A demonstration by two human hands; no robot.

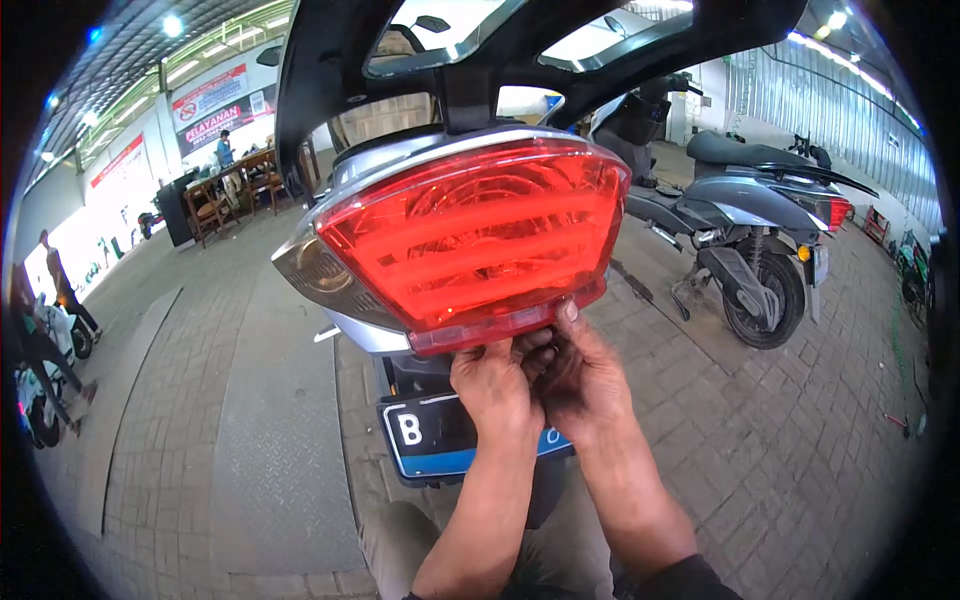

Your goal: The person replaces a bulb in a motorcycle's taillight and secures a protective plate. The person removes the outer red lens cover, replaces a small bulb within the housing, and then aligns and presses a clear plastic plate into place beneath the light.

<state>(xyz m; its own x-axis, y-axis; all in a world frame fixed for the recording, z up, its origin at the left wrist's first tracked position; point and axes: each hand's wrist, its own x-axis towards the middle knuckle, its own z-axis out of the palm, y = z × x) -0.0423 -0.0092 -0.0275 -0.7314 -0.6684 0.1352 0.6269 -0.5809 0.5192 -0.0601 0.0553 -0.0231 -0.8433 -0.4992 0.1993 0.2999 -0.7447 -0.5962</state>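
A large red tail light (490, 245) glows at the rear of a motor scooter, directly before me. Both of my hands are close together beneath its lower edge. My left hand (492, 388) has its fingers bent up under the lens. Beside it, the thumb of my right hand (590, 385) rests against the lower red rim, its other fingers curled in underneath. Dark smudges mark the fingers and palm. Whatever is between the fingers is hidden. Behind my wrists is the black and blue number plate (430, 455), partly covered. A smoky turn signal (318, 268) sits left of the lens.
Above the light arches a black rear rack (465, 85). Another scooter (765, 215) is parked to the right on the paving. A metal floor plate (285, 440) lies at left. People (60, 285) and white scooters appear far left; a wooden desk (235, 180) stands behind.
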